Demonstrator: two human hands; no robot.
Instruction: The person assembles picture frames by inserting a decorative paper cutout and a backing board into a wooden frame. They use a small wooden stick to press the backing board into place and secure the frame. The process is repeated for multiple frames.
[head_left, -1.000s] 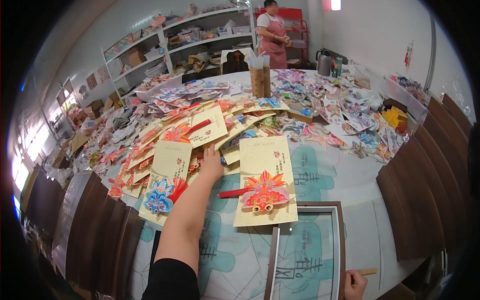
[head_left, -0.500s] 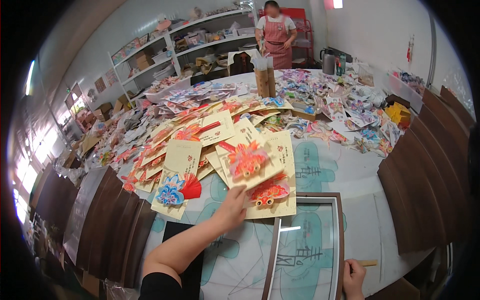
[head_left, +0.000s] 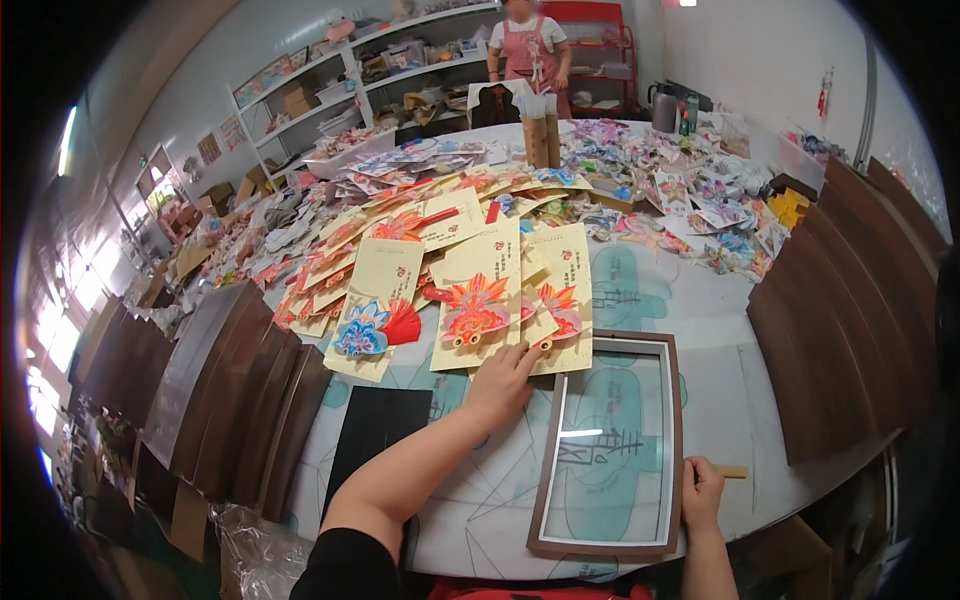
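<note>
My left hand (head_left: 503,382) reaches to the lower edge of the cream cards, its fingers closed on a tilted cream card (head_left: 541,326); the thumb is hidden. Just left lies a cream card with a red-orange paper fish (head_left: 474,312). Partly covered on the right is another red-orange fish (head_left: 562,306). Farther left, a card carries a blue paper fish (head_left: 361,330) with a red fan tail. My right hand (head_left: 703,487) is closed round a flat wooden handle (head_left: 732,472), close against the right side of a brown glazed frame (head_left: 672,440). The handle's other end is hidden.
A black panel (head_left: 372,440) lies left of my arm. Brown frames stand stacked at the left (head_left: 225,380) and right (head_left: 845,320). Piles of paper fish and cards cover the far table around a brown brush holder (head_left: 537,142). A person in a red apron (head_left: 531,55) stands behind.
The red-orange fish card, raised in my left hand before, now lies on the others. My left hand has shifted right along the cards' lower edge. The right hand stays beside the frame.
</note>
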